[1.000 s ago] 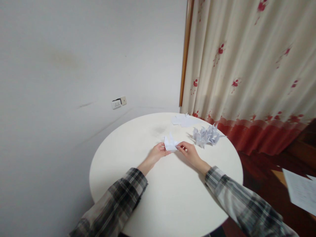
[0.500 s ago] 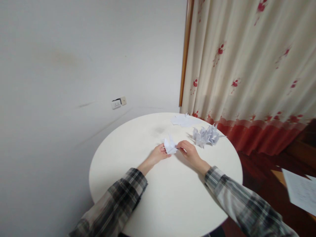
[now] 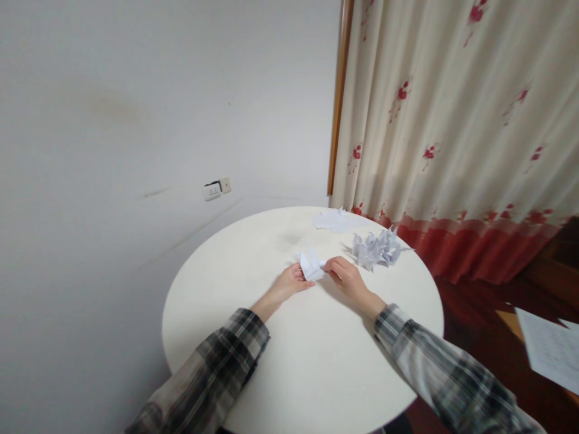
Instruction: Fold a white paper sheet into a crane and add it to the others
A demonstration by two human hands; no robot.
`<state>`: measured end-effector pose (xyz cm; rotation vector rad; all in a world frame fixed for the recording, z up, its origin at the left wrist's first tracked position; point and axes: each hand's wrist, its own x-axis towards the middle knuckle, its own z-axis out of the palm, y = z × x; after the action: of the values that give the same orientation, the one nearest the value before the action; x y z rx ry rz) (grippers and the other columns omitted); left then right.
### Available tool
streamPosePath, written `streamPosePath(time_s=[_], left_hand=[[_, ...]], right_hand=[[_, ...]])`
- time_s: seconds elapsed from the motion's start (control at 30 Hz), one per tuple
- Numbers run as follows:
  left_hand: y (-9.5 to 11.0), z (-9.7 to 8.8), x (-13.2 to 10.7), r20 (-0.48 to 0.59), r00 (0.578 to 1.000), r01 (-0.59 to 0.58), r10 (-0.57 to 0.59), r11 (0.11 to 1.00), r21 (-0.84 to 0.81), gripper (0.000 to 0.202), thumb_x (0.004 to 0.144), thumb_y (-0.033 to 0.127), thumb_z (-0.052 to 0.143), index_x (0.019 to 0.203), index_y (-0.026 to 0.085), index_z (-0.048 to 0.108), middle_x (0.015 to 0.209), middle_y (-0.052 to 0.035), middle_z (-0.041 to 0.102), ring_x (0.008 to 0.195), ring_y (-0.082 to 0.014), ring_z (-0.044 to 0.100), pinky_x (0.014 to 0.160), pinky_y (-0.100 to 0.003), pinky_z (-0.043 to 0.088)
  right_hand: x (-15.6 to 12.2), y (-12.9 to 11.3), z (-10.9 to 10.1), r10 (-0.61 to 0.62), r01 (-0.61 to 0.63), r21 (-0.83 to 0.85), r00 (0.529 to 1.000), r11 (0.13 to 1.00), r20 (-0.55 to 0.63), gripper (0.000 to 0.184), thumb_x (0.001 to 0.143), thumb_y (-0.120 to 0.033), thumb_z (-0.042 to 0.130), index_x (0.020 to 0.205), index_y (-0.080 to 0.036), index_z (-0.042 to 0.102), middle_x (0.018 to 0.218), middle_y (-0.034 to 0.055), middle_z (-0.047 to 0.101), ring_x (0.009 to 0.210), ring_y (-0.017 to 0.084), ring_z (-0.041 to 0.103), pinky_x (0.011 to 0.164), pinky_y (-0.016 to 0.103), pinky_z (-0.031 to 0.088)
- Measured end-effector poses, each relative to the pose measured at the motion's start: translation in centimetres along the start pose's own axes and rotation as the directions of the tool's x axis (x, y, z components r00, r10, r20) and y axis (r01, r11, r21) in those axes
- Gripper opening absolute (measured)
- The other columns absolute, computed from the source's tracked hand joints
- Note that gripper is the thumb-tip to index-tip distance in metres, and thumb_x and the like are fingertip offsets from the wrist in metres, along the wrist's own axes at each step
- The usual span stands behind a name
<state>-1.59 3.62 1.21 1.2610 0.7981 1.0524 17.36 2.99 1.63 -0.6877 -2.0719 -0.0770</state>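
Note:
A small white folded paper crane (image 3: 311, 266) is held between my two hands, just above the round white table (image 3: 289, 355). My left hand (image 3: 289, 282) grips its left side and lower edge, thumb in front and fingers partly hidden behind the paper. My right hand (image 3: 346, 276) pinches the right-hand point of the crane between thumb and fingertips. Just beyond my right hand stands a cluster of white folded paper cranes (image 3: 377, 249), their pointed tips sticking up.
Flat white paper (image 3: 339, 220) lies at the table's far edge. Behind it hang a cream curtain (image 3: 416, 120) with red flowers and a wall with a socket (image 3: 211, 191). Lower right, printed sheets (image 3: 549, 349) rest on a wooden surface beside the table.
The crane in my hands has shifted very slightly, and its right-hand point looks a little more spread. Both hands stay in nearly the same place.

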Motion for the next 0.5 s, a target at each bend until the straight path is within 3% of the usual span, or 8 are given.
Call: streamPosePath(time_s=[0.33,0.5], left_hand=[[-0.17,0.2,0.22,-0.033,0.998,-0.046,0.047,0.999,0.017,0.05,0.042,0.018,0.081,0.084,0.014,0.055,0.092,-0.0093,0.067,0.089,-0.0228,0.061,0.085,-0.035,0.044],[-0.79,0.12,0.38,-0.042,0.998,-0.041,0.044,0.997,0.065,0.045,0.042,0.017,0.08,0.08,0.014,0.055,0.087,-0.0077,0.068,0.081,-0.0205,0.063,0.077,-0.032,0.047]], right_hand=[[0.05,0.04,0.12,0.012,-0.013,0.021,1.0,1.0,0.023,0.016,0.083,-0.012,0.043,0.085,-0.018,0.057,0.079,0.0069,0.058,0.076,0.017,0.054,0.064,0.027,0.043],[0.26,-0.06,0.43,0.132,-0.131,0.105,0.991,0.986,-0.005,0.012,0.083,-0.02,0.048,0.08,-0.019,0.059,0.072,0.0038,0.06,0.066,0.014,0.054,0.061,0.026,0.043]])
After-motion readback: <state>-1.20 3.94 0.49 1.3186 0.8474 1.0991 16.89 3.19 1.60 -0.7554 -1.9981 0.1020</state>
